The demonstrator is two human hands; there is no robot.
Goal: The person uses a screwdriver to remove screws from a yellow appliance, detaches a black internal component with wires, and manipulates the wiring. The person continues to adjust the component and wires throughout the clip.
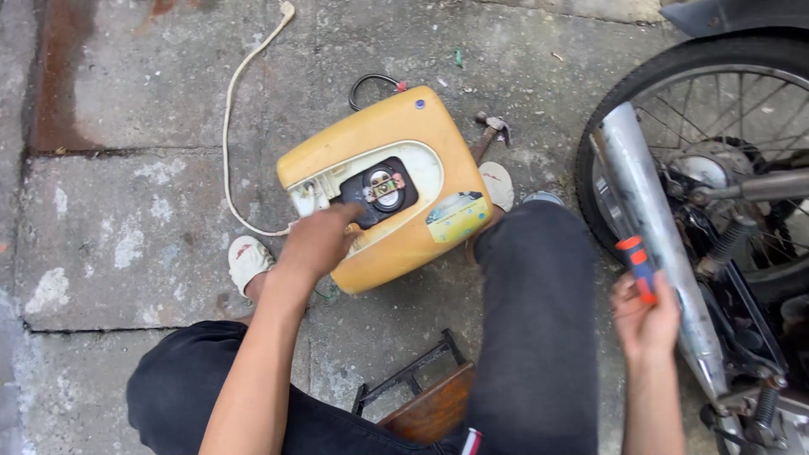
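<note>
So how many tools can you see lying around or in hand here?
2. A hammer lies on the concrete behind the yellow casing, partly hidden by it. A tool with an orange-and-blue handle is in the right hand. Others may be hidden.

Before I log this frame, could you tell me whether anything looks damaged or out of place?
The yellow appliance lies on the cracked concrete floor with its cover panel open, exposing inner parts under the left hand. A hammer lies half-hidden behind it.
</note>
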